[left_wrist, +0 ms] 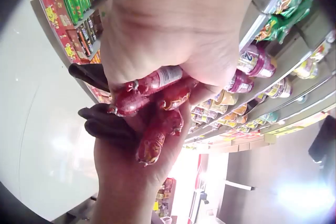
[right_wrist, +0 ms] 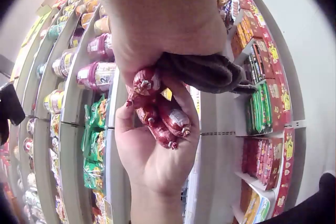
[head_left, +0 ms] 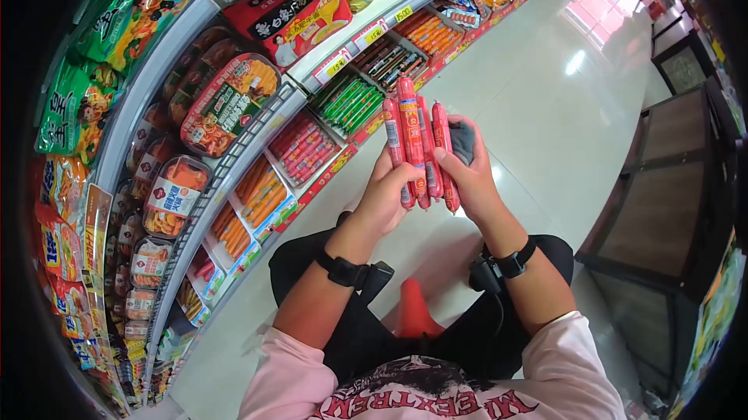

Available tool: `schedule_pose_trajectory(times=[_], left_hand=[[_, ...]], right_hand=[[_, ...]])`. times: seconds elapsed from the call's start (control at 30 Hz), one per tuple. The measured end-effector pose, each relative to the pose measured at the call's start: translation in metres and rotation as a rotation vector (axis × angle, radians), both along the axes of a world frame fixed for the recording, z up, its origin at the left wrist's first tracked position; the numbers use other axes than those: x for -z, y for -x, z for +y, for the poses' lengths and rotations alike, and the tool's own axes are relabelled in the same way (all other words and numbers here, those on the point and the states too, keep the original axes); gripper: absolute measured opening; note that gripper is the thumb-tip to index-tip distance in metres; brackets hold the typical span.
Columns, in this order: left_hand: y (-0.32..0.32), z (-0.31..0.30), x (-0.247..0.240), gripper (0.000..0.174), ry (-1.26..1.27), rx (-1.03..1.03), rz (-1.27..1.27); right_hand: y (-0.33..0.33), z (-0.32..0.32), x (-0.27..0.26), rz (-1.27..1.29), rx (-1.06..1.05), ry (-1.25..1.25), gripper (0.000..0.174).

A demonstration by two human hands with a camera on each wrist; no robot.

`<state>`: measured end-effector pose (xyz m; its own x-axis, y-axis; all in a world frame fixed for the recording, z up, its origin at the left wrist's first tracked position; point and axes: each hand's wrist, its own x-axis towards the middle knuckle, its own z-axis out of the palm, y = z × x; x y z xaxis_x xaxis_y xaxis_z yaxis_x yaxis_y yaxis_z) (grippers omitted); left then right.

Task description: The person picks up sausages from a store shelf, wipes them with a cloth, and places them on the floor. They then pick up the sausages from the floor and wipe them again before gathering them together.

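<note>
Several sausages in red wrappers (head_left: 411, 132) stand upright side by side in front of me, held between both hands. My left hand (head_left: 387, 190) grips them from the left, its thumb across their lower part. On the other side, my right hand (head_left: 474, 178) has its thumb against the rightmost sausage. A dark grey folded cloth (head_left: 464, 141) is tucked within the right hand's fingers, and the right wrist view shows this cloth (right_wrist: 202, 71) sticking out beside the bunch. Sausage ends (left_wrist: 157, 79) poke out between the palms in the left wrist view.
A curved store shelf runs along the left. On its bottom tier are boxes of red sausages (head_left: 302, 147), green sticks (head_left: 349, 104) and orange sticks (head_left: 261, 190). Instant food tubs (head_left: 178, 195) stand higher. A dark cabinet (head_left: 654, 186) is at right; a red stool (head_left: 417, 311) is below.
</note>
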<state>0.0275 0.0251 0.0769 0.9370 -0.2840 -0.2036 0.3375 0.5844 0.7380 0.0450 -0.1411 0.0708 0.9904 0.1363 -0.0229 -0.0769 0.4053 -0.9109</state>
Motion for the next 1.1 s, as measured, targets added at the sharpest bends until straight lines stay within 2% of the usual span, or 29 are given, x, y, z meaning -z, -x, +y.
schedule_pose_trajectory(times=[0.33, 0.43, 0.53, 0.57, 0.77, 1.0, 1.1], left_hand=[[-0.005, -0.014, -0.002, 0.041, -0.143, -0.074, -0.042], [-0.003, -0.013, -0.001, 0.039, -0.086, -0.029, -0.007], [-0.001, -0.013, 0.003, 0.034, -0.054, -0.016, -0.006], [0.001, -0.015, 0.003, 0.033, -0.053, -0.023, -0.013], [0.007, -0.021, 0.006, 0.024, -0.094, -0.088, 0.000], [0.004, -0.029, 0.008, 0.025, -0.079, -0.050, 0.046], [0.005, -0.035, 0.013, 0.028, -0.008, -0.036, 0.099]], right_hand=[[0.000, -0.003, -0.007, -0.178, -0.078, 0.099, 0.058], [0.001, -0.008, -0.005, -0.106, -0.017, 0.102, 0.056], [0.000, -0.015, -0.005, 0.159, 0.001, -0.110, 0.054], [0.001, -0.016, -0.005, 0.153, -0.012, -0.129, 0.053], [0.013, -0.015, -0.008, -0.027, 0.003, 0.037, 0.058], [0.018, -0.017, -0.005, -0.050, -0.013, 0.125, 0.059], [0.021, -0.022, -0.007, -0.165, 0.038, 0.383, 0.059]])
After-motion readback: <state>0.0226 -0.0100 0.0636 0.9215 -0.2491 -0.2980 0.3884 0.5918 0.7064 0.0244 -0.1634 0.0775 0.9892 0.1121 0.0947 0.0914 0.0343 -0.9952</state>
